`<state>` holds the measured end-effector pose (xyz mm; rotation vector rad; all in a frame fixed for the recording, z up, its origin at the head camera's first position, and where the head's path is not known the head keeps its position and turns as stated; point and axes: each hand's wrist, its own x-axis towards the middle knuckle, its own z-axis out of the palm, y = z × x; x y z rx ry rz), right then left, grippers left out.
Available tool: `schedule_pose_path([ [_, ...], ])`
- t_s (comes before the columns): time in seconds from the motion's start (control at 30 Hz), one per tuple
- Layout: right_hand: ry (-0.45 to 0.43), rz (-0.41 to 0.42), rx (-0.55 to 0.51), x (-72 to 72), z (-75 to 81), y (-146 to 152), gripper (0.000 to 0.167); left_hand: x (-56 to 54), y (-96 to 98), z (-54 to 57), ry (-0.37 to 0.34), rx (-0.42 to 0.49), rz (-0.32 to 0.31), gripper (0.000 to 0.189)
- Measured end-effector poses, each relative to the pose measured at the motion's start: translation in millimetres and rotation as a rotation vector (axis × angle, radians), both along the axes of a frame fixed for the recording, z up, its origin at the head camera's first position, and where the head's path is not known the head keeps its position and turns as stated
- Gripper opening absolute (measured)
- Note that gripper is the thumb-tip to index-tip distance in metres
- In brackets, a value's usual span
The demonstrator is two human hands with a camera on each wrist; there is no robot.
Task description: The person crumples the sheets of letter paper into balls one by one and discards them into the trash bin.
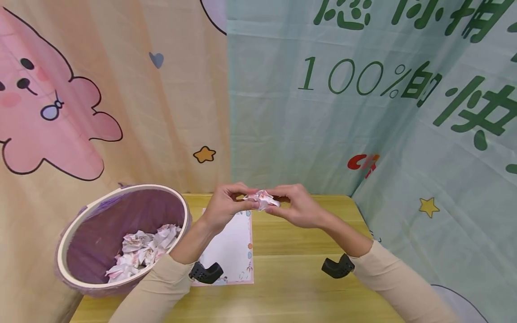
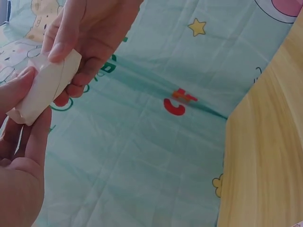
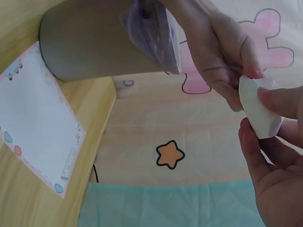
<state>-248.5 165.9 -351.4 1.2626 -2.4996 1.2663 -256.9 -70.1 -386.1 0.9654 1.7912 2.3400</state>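
Observation:
A crumpled piece of pink-and-white paper (image 1: 261,200) is pinched between both hands above the far part of the table. My left hand (image 1: 224,208) grips its left end, thumb below and fingertips above. From the other side my right hand (image 1: 298,206) pinches the right end the same way. Seen in the left wrist view, the crumpled paper (image 2: 47,85) is a pale, folded lump with fingers and thumbs on both ends. The right wrist view shows the same lump of paper (image 3: 259,106), partly covered by the thumb. A flat sheet with a decorated border (image 1: 231,246) lies beneath the left hand.
At the left stands a round bin (image 1: 64,260) with a purple liner, holding several crumpled papers (image 1: 141,251). The wooden table (image 1: 299,273) runs back to printed curtains (image 1: 282,134). Dark wrist devices (image 1: 338,266) sit at both cuffs.

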Motion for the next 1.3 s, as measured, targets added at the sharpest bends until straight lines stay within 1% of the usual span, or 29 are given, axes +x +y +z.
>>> schedule_pose_path([
  [0.07, 0.009, -0.012, -0.022, -0.5, 1.4, 0.4, 0.031, -0.5, 1.1, 1.3, 0.011, -0.023, 0.013, 0.029],
  [0.13, 0.040, -0.046, -0.056, -1.2, 1.5, -0.7, 0.028, -1.2, 2.6, 2.8, 0.024, -0.055, 0.045, 0.029],
  [0.23, 0.115, -0.104, -0.101, -1.6, 1.2, -4.1, 0.025, -2.2, 4.1, 4.7, 0.057, -0.090, 0.107, 0.028],
  [0.27, 0.143, -0.123, -0.111, -1.5, 1.1, -5.6, 0.024, -2.7, 4.3, 4.8, 0.083, -0.101, 0.136, 0.027],
  [0.37, 0.214, -0.172, -0.129, -0.7, 0.9, -11.2, 0.023, -4.0, 5.2, 4.0, 0.188, -0.128, 0.237, 0.025],
  [0.43, 0.245, -0.217, -0.135, -0.9, -1.0, -15.0, 0.021, -4.9, 7.1, 2.9, 0.256, -0.131, 0.299, 0.023],
  [0.5, 0.266, -0.262, -0.149, -1.2, -3.2, -19.8, 0.019, -5.9, 9.6, 1.0, 0.297, -0.123, 0.354, 0.022],
  [0.57, 0.278, -0.300, -0.163, -1.8, -5.6, -25.6, 0.017, -6.1, 10.1, -0.9, 0.320, -0.111, 0.398, 0.021],
  [0.67, 0.275, -0.336, -0.184, -3.1, -8.4, -33.4, 0.016, -6.8, 11.3, -4.3, 0.344, -0.091, 0.463, 0.020],
  [0.77, 0.238, -0.387, -0.185, -4.5, -10.1, -40.5, 0.015, -6.9, 14.9, -7.9, 0.366, -0.074, 0.540, 0.017],
  [0.83, 0.194, -0.441, -0.188, -5.3, -11.2, -45.2, 0.014, -7.1, 19.2, -11.2, 0.377, -0.070, 0.600, 0.016],
  [0.9, 0.131, -0.492, -0.202, -5.8, -12.3, -50.4, 0.013, -7.1, 22.8, -15.2, 0.382, -0.076, 0.662, 0.014],
  [0.97, 0.075, -0.536, -0.217, -7.0, -15.0, -54.2, 0.013, -7.6, 25.2, -18.7, 0.377, -0.089, 0.703, 0.012],
  [1.03, 0.027, -0.553, -0.229, -7.7, -18.5, -55.3, 0.013, -9.4, 25.8, -22.1, 0.341, -0.107, 0.706, 0.011],
  [1.07, 0.012, -0.553, -0.223, -8.5, -20.6, -54.5, 0.014, -10.4, 25.1, -23.0, 0.302, -0.109, 0.685, 0.011],
  [1.13, -0.022, -0.525, -0.197, -11.0, -25.2, -49.4, 0.019, -13.1, 21.9, -24.5, 0.175, -0.093, 0.585, 0.015],
  [1.17, -0.053, -0.492, -0.188, -12.1, -26.9, -45.1, 0.022, -14.7, 19.4, -25.0, 0.101, -0.080, 0.524, 0.018],
  [1.2, -0.093, -0.440, -0.184, -13.2, -28.3, -39.9, 0.027, -15.8, 16.6, -24.8, 0.026, -0.067, 0.461, 0.021],
  [1.27, -0.191, -0.302, -0.192, -15.4, -29.3, -27.4, 0.037, -17.7, 10.1, -23.3, -0.109, -0.038, 0.354, 0.025],
  [1.3, -0.247, -0.225, -0.203, -15.7, -28.8, -20.4, 0.041, -18.4, 6.8, -22.1, -0.160, -0.020, 0.310, 0.025],
])
